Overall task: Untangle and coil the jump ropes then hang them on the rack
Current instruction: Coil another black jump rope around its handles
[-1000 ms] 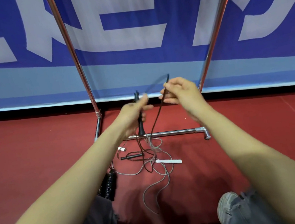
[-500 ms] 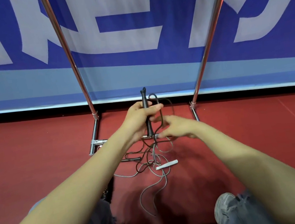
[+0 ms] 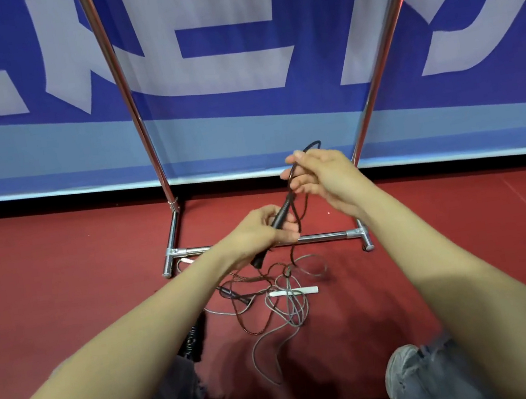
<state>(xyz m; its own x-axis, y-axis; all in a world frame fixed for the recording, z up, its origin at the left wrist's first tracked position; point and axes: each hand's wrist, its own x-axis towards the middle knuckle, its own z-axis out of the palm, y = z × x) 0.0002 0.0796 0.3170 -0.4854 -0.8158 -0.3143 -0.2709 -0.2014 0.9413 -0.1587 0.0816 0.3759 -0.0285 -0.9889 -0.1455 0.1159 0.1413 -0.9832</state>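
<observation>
Head view: left hand (image 3: 258, 235) grips black handle (image 3: 284, 209), right hand (image 3: 324, 177) pinches dark rope (image 3: 314, 142); likely coiling, next wrap needs slack from tangle (image 3: 289, 300).

so the right hand (image 3: 322, 177) went from down low next to the handle back up and out to the right, pinching the dark rope (image 3: 312, 145) with a loop poking out above it. The black handle (image 3: 282, 213) in the left hand (image 3: 260, 237) tipped from upright to slanted (top toward the right hand), and that hand dropped lower.

Dark jump rope (image 3: 285, 208) raised; grey rope (image 3: 292, 307) (white-handled) tangled below, before rack (image 3: 123, 83).
</observation>
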